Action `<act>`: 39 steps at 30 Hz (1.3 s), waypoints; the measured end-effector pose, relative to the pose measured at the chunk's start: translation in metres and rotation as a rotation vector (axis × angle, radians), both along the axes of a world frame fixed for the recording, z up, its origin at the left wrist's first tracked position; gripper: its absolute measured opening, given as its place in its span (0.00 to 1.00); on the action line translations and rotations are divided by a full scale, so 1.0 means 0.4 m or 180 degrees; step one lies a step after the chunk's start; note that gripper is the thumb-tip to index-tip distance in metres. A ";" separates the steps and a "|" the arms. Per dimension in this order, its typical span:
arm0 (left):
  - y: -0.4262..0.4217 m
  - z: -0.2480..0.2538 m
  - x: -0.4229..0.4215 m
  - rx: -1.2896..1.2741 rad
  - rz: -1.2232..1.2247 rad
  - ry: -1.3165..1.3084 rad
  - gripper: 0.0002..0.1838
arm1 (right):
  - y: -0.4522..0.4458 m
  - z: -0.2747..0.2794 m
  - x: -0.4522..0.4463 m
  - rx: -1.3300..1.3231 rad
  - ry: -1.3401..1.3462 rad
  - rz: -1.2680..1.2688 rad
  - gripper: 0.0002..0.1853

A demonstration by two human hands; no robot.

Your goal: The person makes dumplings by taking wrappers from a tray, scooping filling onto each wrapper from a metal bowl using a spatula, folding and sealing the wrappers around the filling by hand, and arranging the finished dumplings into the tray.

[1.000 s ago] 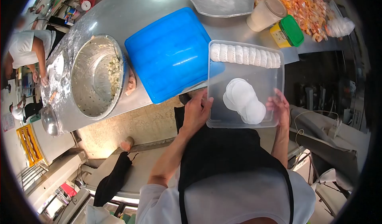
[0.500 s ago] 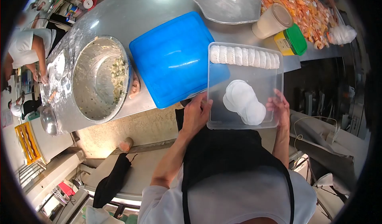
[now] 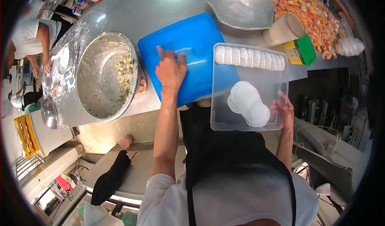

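Note:
My right hand (image 3: 284,108) grips the right side of a clear plastic container (image 3: 224,117), its fingers over the wall. Inside, a row of white folded dumplings (image 3: 249,58) lines the far end, and an overlapping stack of round white dough wrappers (image 3: 249,101) lies nearer me. The container's left side overlaps a blue lid (image 3: 200,37). Over that lid is my left hand (image 3: 170,70), fingers apart and holding nothing; whether it touches the surface I cannot tell.
Left of the lid stands a large metal bowl (image 3: 96,81) with chopped filling along its side. A metal tray (image 3: 240,9), a translucent tub (image 3: 284,28), a green-lidded tub (image 3: 304,50) and a heap of orange wrapped pieces (image 3: 311,17) are behind. A person (image 3: 32,37) works at the far left.
My left hand has let go of the container's left side and moved up and left over the blue lid. My right hand still holds the container.

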State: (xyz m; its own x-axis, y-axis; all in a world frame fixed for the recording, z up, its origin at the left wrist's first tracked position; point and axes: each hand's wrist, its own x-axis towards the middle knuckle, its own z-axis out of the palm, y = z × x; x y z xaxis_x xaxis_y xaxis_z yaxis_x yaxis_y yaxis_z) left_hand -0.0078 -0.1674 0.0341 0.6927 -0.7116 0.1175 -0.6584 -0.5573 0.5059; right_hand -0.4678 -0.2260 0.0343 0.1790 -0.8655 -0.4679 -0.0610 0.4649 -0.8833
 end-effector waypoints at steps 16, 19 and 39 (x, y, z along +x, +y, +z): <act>0.036 0.011 0.066 0.0067 -0.0062 -0.0139 0.17 | -0.016 -0.004 0.013 0.0098 0.0020 -0.0047 0.33; 0.025 0.029 0.060 0.0316 0.0065 0.0089 0.19 | -0.019 -0.004 0.014 0.0096 -0.0004 -0.0054 0.32; -0.033 -0.001 0.051 0.0229 -0.0416 -0.0230 0.19 | -0.021 -0.029 0.027 0.0096 -0.0259 -0.0091 0.32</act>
State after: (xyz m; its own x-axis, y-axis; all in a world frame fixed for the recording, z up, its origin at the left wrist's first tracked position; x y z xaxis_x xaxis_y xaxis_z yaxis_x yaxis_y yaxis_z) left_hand 0.0126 -0.1807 0.0337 0.5852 -0.8035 0.1092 -0.7609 -0.4975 0.4166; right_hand -0.4569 -0.2343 0.0229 0.1928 -0.8565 -0.4787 0.0239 0.4919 -0.8703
